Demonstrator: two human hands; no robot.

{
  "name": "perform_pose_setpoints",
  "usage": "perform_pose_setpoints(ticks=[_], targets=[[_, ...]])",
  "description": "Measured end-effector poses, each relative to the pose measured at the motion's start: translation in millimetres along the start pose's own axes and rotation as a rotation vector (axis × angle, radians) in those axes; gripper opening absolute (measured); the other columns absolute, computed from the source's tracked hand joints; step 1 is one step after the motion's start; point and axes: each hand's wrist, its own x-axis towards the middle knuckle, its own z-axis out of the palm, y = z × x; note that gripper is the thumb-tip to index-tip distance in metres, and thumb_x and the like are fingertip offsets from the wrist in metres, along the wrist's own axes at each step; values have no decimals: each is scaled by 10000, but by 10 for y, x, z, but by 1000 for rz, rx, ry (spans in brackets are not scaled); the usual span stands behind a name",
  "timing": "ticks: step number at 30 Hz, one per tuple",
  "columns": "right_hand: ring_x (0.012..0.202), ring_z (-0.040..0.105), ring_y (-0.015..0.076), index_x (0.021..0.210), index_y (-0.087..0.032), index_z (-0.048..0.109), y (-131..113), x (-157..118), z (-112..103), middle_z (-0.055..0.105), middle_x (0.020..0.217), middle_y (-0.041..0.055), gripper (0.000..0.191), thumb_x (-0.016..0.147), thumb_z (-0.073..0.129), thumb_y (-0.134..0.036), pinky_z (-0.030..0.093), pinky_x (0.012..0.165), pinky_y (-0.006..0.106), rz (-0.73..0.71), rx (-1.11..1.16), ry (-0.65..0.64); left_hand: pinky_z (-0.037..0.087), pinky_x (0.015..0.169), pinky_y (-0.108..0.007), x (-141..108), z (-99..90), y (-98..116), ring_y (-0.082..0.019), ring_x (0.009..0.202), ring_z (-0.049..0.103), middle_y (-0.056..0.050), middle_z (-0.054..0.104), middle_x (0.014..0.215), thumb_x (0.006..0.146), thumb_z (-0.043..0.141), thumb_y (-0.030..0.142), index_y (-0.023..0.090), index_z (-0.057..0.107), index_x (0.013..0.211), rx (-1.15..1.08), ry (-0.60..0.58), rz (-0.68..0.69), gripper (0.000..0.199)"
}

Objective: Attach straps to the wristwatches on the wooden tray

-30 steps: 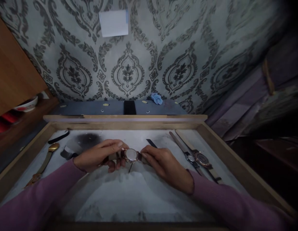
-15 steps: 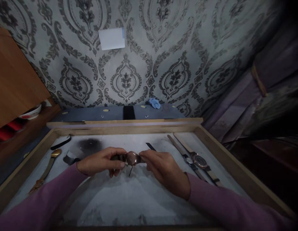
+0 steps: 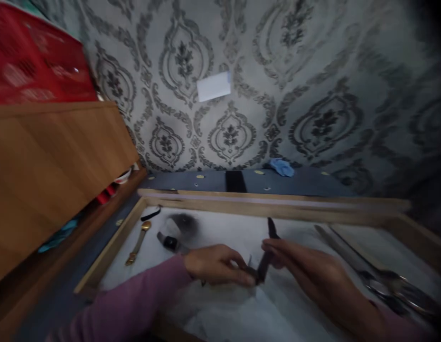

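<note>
Over the white floor of the wooden tray, both of my hands hold one wristwatch by its dark strap (image 3: 265,267). My left hand (image 3: 218,266) pinches the lower end near the case, which its fingers mostly hide. Higher up the strap, my right hand (image 3: 305,270) grips between thumb and fingers, and the dark strap tip sticks up beyond them. Left of my hands lie a square-faced watch (image 3: 170,243) and a gold watch (image 3: 145,226). To the right, a large round watch (image 3: 412,292) rests beside a smaller watch (image 3: 379,285), both blurred.
The wooden tray rim (image 3: 220,204) runs around the watches. Behind it, a black phone-like slab (image 3: 235,181) and a crumpled blue cloth (image 3: 282,167) lie on blue fabric. A wooden cabinet (image 3: 60,185) stands close on the left, with a red bag (image 3: 42,61) on top.
The view has swung left, showing more of the cabinet. The watch has turned in my hands: its round face pointed up before, and now the strap stands up at a slant.
</note>
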Motion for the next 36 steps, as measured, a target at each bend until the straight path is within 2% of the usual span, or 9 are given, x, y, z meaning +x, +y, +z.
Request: perform_pose_setpoints(ticks=[3, 7, 12, 16, 21, 26, 29, 32, 36], targets=[[539, 708, 192, 948, -223, 679, 5, 44, -7, 748, 712, 56, 208, 915, 490, -303, 586, 501, 251, 40, 42, 29, 225, 354, -196, -32, -28, -29, -58, 381, 335, 73, 448, 481, 564, 802, 556, 155, 611, 765, -54, -28, -10, 487], [442, 673, 180, 910, -208, 677, 22, 90, -57, 744, 670, 53, 293, 901, 497, -439, 581, 435, 229, 215, 117, 88, 150, 341, -208, -229, -89, 117, -38, 339, 245, 108, 379, 432, 530, 848, 482, 157, 600, 774, -309, 67, 79, 476], [413, 648, 180, 892, -187, 677, 77, 66, -38, 734, 649, 75, 363, 872, 515, -512, 573, 415, 232, 301, 208, 79, 120, 363, -206, -717, -260, 367, -21, 373, 231, 84, 421, 545, 666, 774, 399, 122, 642, 931, -352, 315, 263, 406], [388, 623, 172, 885, -183, 680, 68, 52, -13, 715, 608, 70, 388, 874, 504, -529, 558, 403, 238, 297, 235, 40, 148, 377, -189, -1164, -549, 404, -27, 398, 218, 89, 364, 554, 736, 710, 408, 114, 618, 977, -200, 689, 362, 391], [382, 612, 167, 877, -167, 670, -15, 95, -48, 703, 576, 69, 458, 855, 499, -591, 551, 397, 243, 326, 262, -19, 165, 391, -173, -1598, -1009, 229, -48, 409, 219, 108, 302, 520, 774, 656, 429, 152, 553, 946, -128, 934, 378, 343], [373, 606, 154, 864, -171, 666, -29, 114, -37, 701, 567, 63, 503, 847, 474, -636, 540, 382, 232, 332, 270, -44, 165, 374, -177, -1747, -1321, -43, -57, 379, 235, 104, 317, 528, 759, 631, 476, 150, 573, 983, 38, 1071, 301, 400], [375, 609, 155, 870, -169, 663, -14, 112, -23, 701, 565, 61, 510, 845, 472, -641, 541, 381, 231, 329, 267, -61, 291, 423, -183, -1729, -1420, -171, -89, 459, 405, 53, 482, 607, 770, 602, 471, 145, 601, 970, 197, 1109, 257, 382], [414, 639, 171, 880, -165, 660, 12, 104, -20, 700, 562, 63, 520, 850, 459, -644, 549, 395, 235, 330, 266, -83, 440, 612, -235, -1675, -1461, -277, -169, 709, 573, -11, 624, 775, 768, 596, 436, 144, 635, 913, 384, 1115, 196, 329], [454, 663, 181, 883, -159, 665, 45, 101, -27, 700, 564, 64, 502, 863, 463, -619, 561, 419, 234, 323, 247, -98, 459, 729, -276, -1621, -1445, -392, -218, 845, 610, -37, 682, 868, 821, 540, 379, 162, 656, 937, 623, 1123, 43, 272]])
